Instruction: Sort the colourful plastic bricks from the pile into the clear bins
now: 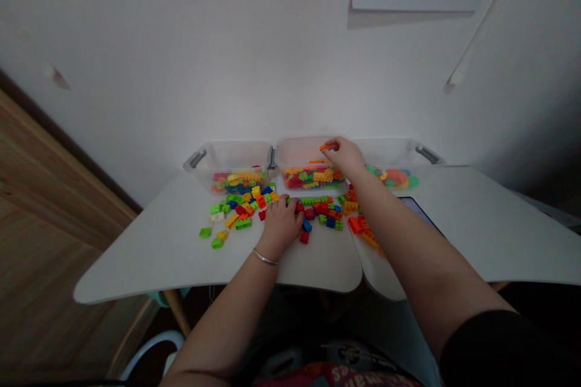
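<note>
My right hand (344, 156) pinches a small orange toy brick (324, 147) above the middle clear plastic bin (297, 148), which holds mixed colourful bricks. Down on the white table, my left hand (281, 224) rests over the loose bricks with its fingers spread, touching or very near red ones (299, 208). Part of the pile is hidden beneath that hand. To its left lie scattered green, yellow, orange and blue bricks (243, 224). Red, green and blue bricks (330, 211) lie to its right, and orange ones (356, 225) sit partly behind my right forearm.
A left clear bin (236, 154) and a right clear bin (393, 151) flank the middle one against the wall, both with colourful pieces inside. A dark-edged flat device (420, 211) lies right of my forearm. The white table (149, 248) has a rounded front edge.
</note>
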Motion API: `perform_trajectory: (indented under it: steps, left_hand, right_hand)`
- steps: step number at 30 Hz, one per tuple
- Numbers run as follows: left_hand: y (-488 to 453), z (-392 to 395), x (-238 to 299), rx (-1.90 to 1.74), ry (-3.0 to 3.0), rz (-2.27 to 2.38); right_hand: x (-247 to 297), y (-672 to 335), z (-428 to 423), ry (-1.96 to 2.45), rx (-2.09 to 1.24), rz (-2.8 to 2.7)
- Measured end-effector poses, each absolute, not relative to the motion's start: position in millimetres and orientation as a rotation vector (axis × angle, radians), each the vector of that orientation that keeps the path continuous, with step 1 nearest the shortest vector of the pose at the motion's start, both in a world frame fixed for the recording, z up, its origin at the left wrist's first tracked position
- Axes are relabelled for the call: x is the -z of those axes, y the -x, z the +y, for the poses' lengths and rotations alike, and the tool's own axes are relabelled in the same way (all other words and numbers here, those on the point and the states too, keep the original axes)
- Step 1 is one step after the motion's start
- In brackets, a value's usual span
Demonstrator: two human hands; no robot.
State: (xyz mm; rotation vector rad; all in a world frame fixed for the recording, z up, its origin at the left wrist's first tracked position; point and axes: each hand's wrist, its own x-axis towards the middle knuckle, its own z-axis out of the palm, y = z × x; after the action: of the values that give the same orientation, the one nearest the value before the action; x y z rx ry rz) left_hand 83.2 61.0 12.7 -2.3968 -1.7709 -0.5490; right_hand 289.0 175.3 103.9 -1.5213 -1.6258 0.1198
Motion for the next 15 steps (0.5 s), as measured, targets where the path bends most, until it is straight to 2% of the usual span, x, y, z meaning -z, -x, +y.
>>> perform_trajectory:
  steps: [7, 15]
  left_hand:
    - [-83, 61, -14, 0.541, 2.403, -1.766]
    - [-84, 60, -14, 0.536, 2.405, -1.766]
  right_hand:
    - [-103, -291, 179, 1.631, -0.177, -1.658]
    - [-101, -282, 117, 1.161, 0.158, -1.59]
